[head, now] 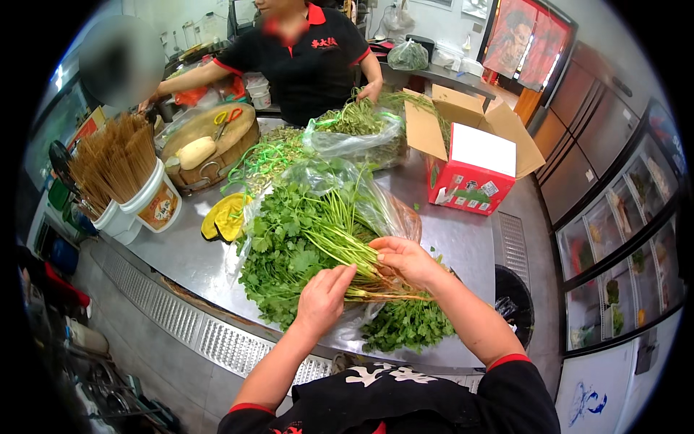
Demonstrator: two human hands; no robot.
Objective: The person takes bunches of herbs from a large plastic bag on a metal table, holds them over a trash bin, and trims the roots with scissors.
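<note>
A bunch of coriander stems (pixel 341 245) lies slanted across a large leafy heap of coriander (pixel 287 255), its pale root ends towards me. My left hand (pixel 324 297) grips the bunch near the roots, the fingertips over the stems and the thumb hidden. With bent fingers, my right hand (pixel 406 261) pinches stems just above the roots. Thin brownish roots (pixel 390 294) trail to the right below both hands. The heap rests on a clear plastic bag (pixel 387 209). More coriander (pixel 409 325) lies at the near table edge, below my right forearm.
Across the steel table (pixel 461 238), a co-worker (pixel 309 59) touches greens in a plastic bag (pixel 352 142). Around stand a red carton (pixel 469 179), a chopping block (pixel 217 130) with scissors (pixel 223 120), a skewer bucket (pixel 154 200) and a yellow cloth item (pixel 225 218). A bin (pixel 515 298) stands right.
</note>
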